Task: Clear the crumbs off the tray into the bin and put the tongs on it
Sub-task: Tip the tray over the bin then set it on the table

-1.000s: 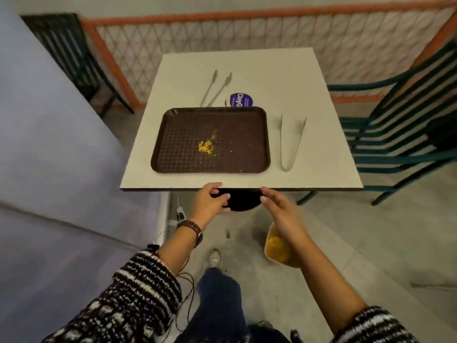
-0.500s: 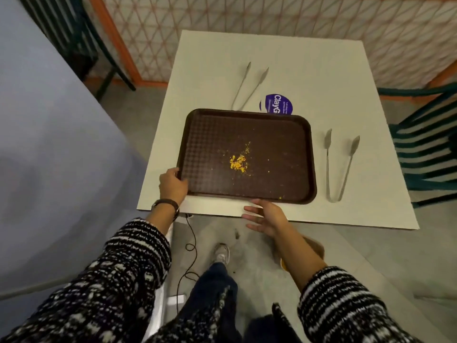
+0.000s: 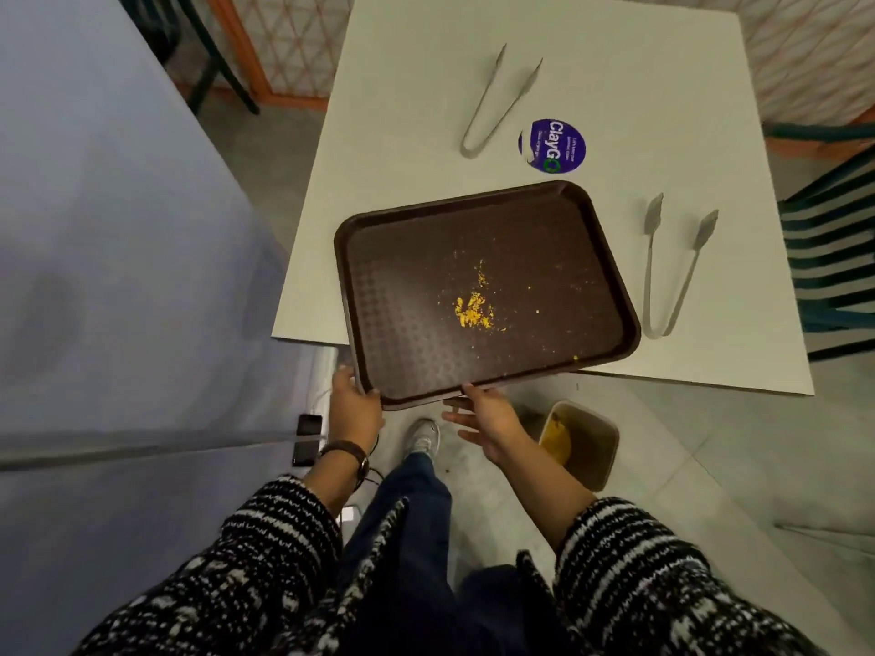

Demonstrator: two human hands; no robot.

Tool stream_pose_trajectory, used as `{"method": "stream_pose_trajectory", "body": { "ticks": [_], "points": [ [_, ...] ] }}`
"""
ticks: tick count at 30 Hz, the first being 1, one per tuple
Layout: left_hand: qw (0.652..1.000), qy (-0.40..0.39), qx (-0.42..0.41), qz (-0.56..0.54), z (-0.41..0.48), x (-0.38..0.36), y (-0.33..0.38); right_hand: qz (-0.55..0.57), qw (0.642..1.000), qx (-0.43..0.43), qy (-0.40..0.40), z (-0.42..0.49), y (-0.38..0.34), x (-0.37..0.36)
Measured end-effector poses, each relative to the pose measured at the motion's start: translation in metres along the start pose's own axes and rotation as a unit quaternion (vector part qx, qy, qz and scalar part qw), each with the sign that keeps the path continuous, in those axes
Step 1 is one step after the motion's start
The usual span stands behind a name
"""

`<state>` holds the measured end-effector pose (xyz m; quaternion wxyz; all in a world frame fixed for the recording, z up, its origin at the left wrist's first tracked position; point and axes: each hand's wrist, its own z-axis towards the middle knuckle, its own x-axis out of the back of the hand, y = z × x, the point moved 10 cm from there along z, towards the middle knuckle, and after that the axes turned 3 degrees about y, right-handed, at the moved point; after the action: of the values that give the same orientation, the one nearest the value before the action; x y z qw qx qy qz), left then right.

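Note:
The brown tray [image 3: 407, 352] hangs half off the near edge of the white table [image 3: 615, 87], turned a little clockwise. Yellow crumbs [image 3: 473, 312] lie near its middle. My left hand [image 3: 352, 409] grips the tray's near left corner. Under the tray's near rim, my right hand [image 3: 487, 414] has its thumb on the edge and its fingers spread below. One pair of metal tongs [image 3: 672, 272] lies on the table right of the tray. A second pair of tongs [image 3: 497, 101] lies farther back. A brown bin [image 3: 601, 447] holding yellow scraps stands on the floor under the table's near edge.
A round purple sticker [image 3: 554, 145] sits on the table behind the tray. A green slatted chair [image 3: 833, 258] stands to the right. A grey wall or panel [image 3: 118, 277] fills the left. Cables and a dark device [image 3: 308, 437] lie on the floor by my left wrist.
The tray has slid toward me and off the table edge, turning clockwise. My left hand moved with its corner; my right hand came up under the near rim.

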<state>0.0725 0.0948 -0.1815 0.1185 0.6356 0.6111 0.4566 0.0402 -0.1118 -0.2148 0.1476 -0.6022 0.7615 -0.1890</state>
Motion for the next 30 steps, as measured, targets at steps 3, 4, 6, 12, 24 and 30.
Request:
{"method": "stream_pose_trajectory", "body": {
  "ticks": [3, 4, 6, 12, 24, 30],
  "points": [
    [0.997, 0.001, 0.034, -0.073, -0.057, -0.008, -0.042, 0.008, 1.000, 0.020, 0.011, -0.019, 0.036, 0.009],
    [0.995, -0.004, 0.043, -0.086, -0.074, -0.012, -0.059, 0.014, 0.999, 0.028, 0.017, -0.026, 0.049, 0.016],
    [0.992, -0.036, 0.065, -0.099, -0.111, -0.026, -0.096, 0.033, 0.998, 0.038, 0.036, -0.042, 0.077, 0.038],
    [0.972, -0.017, 0.082, -0.219, -0.186, -0.012, -0.165, -0.017, 0.991, 0.096, 0.090, -0.085, 0.167, 0.138],
    [0.991, -0.025, 0.099, -0.087, -0.230, -0.011, -0.202, -0.005, 0.992, 0.065, 0.107, -0.142, 0.286, 0.271],
    [0.977, -0.146, 0.022, 0.153, -0.194, -0.064, -0.192, 0.013, 0.996, 0.003, 0.093, -0.085, 0.308, 0.288]
  ]
}}
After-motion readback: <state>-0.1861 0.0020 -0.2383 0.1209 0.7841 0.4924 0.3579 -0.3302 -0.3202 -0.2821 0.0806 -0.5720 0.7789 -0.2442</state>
